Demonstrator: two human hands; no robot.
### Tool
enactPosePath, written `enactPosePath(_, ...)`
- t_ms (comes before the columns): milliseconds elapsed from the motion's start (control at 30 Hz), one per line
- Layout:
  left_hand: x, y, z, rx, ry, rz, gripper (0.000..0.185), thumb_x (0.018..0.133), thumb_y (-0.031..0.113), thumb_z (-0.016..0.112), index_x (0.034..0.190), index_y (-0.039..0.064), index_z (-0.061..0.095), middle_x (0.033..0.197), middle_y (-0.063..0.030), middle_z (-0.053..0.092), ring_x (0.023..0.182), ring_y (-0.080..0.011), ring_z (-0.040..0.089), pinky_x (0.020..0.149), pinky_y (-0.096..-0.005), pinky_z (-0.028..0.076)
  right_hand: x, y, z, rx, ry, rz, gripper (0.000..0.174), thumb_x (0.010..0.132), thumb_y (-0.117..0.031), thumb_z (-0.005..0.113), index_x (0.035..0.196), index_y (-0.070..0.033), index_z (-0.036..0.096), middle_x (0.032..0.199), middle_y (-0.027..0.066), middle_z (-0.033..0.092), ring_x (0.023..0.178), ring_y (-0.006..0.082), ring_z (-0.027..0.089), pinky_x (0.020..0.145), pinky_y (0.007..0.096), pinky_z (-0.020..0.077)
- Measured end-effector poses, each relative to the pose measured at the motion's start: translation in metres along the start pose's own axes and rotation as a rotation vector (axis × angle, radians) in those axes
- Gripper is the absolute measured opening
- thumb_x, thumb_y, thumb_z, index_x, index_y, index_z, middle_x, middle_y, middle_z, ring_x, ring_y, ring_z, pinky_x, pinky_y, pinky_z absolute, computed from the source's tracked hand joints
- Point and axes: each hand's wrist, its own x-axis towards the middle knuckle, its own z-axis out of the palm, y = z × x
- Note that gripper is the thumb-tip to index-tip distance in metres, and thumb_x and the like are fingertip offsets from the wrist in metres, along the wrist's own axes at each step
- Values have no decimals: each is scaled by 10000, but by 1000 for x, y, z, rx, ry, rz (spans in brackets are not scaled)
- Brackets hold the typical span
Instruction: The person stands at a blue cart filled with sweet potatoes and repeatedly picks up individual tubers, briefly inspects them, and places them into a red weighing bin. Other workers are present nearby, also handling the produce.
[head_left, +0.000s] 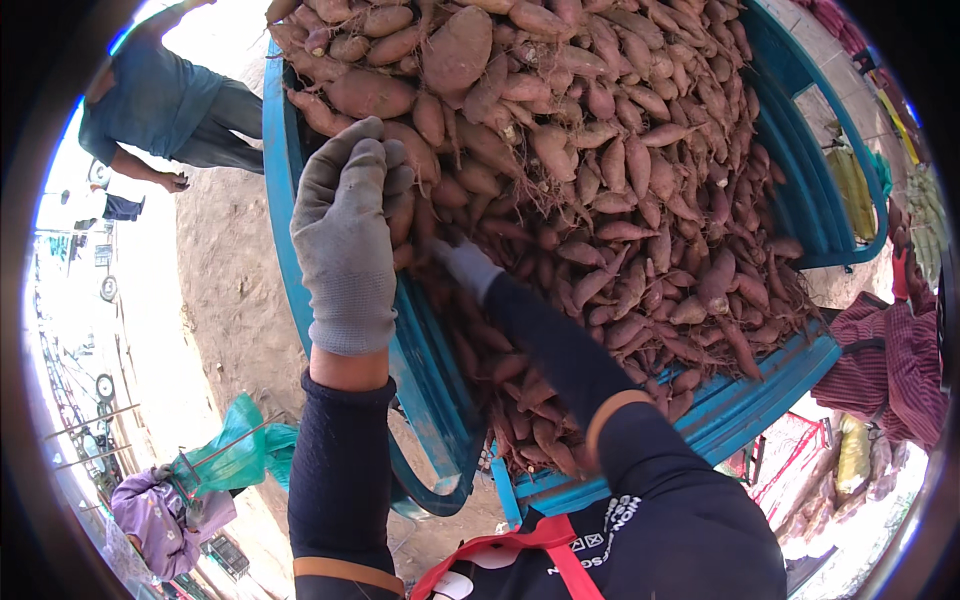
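Note:
A large heap of sweet potatoes (630, 172) with stringy roots fills the blue metal cargo bed (420, 360) before me. My left hand (349, 225), in a grey coated glove, is raised at the bed's left side wall. Its fingers are bent, and their far side is hidden, so I cannot tell whether anything is in them. Lower among the sweet potatoes, my right hand (470, 266) reaches in beside that wall. It also wears a grey glove. Motion blur and the sweet potatoes obscure its fingertips, so its grip is unclear.
A person (161, 105) stands left of the bed. Another person (172, 517) at lower left is by a green mesh bag (232, 442). A person in a checked garment (885, 360) is at the right. Filled sacks (853, 457) stand at lower right.

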Motion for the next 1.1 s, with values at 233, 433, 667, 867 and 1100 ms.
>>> enactPosePath(233, -1, -4, -23, 72, -11, 46, 222, 1035, 163, 575, 1209, 73, 680, 1029, -22, 719, 857, -74, 665, 769, -220, 535, -71, 32, 20, 326, -9, 415, 399, 984, -322, 635, 1271, -49, 586, 1030, 71, 660, 822, 163, 646, 655, 296, 524)
enactPosePath(433, 3, -14, -7, 93, -189, -25, 206, 1018, 146, 609, 1184, 46, 680, 1019, -13, 706, 823, -51, 635, 721, -192, 505, -217, 42, -69, 930, -4, 452, 329, 1027, -251, 601, 1272, -59, 494, 914, 59, 621, 694, 133, 618, 580, 246, 509)
enactPosePath(667, -8, -26, 4, 730, -942, -169, 397, 945, 218, 712, 1262, -7, 625, 1118, -70, 699, 1031, -169, 641, 916, -288, 505, -242, -31, -95, 1105, -236, 102, 686, 970, -313, 676, 1525, -79, 346, 971, 75, 655, 713, 136, 616, 664, 275, 529)
enactPosePath(867, -31, -15, 22, 552, -1195, -267, 563, 922, 237, 745, 1386, 12, 517, 1239, -82, 644, 1138, -167, 591, 1011, -312, 473, -233, -89, -71, 981, -365, 17, 551, 1007, -305, 640, 1462, -63, 444, 951, 49, 637, 817, 120, 601, 722, 276, 514)
enactPosePath(1100, -17, -10, 18, 381, -923, -188, 549, 942, 229, 696, 1406, 4, 505, 1202, -58, 626, 1091, -148, 584, 973, -289, 482, -152, -161, -140, 73, 122, -425, 509, 1051, -438, 470, 1292, -8, 596, 1071, 87, 672, 964, 186, 644, 907, 294, 520)
